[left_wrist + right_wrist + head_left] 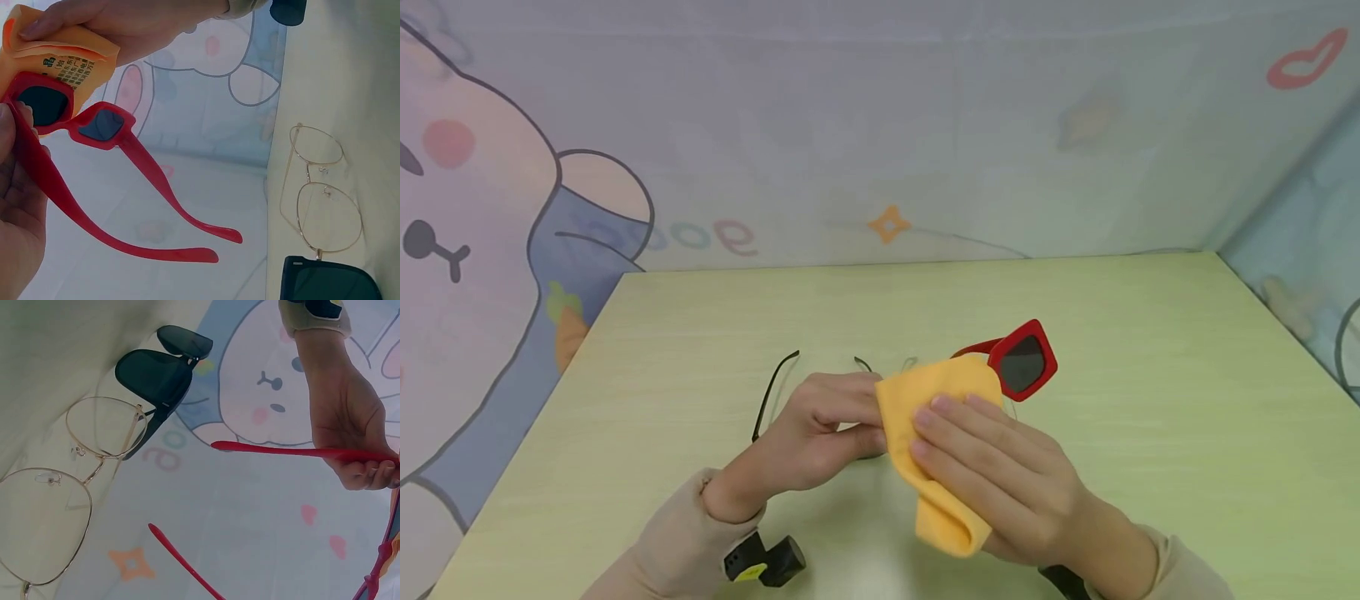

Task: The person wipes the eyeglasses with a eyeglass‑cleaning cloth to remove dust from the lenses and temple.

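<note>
My left hand (820, 433) grips red-framed sunglasses (1024, 362) by one end, near a dark lens, and holds them above the table. A folded yellow cloth (902, 408) lies over that end of the frame, covering much of it in the head view. My right hand (1015, 475) holds the cloth against the front of the frame, fingers laid along it. In the left wrist view the cloth (62, 59), with dark printed text, sits behind one lens. Both red temples (150, 169) are unfolded and point away from the hands.
On the table (1150, 433) lie gold wire-rimmed glasses (92, 500) and, beside them, dark sunglasses (153, 378). A dark temple (771, 396) shows behind my left hand. A printed cloth backdrop (850, 125) rises along the table's far edge.
</note>
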